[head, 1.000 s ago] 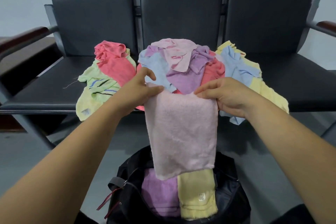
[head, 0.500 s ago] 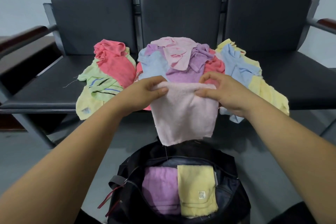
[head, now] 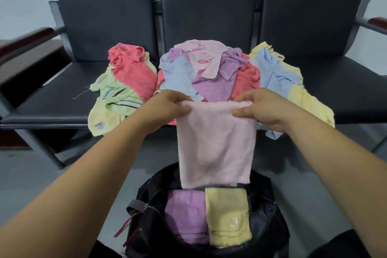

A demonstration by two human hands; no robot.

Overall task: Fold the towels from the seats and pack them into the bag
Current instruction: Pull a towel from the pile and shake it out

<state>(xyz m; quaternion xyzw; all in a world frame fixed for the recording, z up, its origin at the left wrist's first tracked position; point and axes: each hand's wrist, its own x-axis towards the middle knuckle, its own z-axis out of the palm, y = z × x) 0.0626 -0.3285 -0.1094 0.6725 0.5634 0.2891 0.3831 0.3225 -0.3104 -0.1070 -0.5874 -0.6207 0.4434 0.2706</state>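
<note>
At the far left you see a brown armrest of the row of dark seats. On the left seat lies a loose pile: a coral towel on top of a green striped towel, and a pale yellow towel that hangs over the near edge. Your left hand is in front of the gap between the left and middle seats; its fingers are curled and, with the thumb, they pinch the upper left corner of the pink towel. This towel is in the air, in the middle of the scene, and it hangs flat and straight down from both hands. Its lower edge reaches just over the far rim of the black bag, which stands open on the floor, near to you. Inside the bag lie two folded towels side by side, a purple towel on the left and a yellow folded towel on the right. Behind the pink towel, on the middle seat, there is a mixed heap of blue, purple, pink and coral towels. Your right hand grips the upper right corner of the pink towel, the fingers bent around the cloth. On the right seat lie blue and yellow towels, partly hidden by this hand.
</note>
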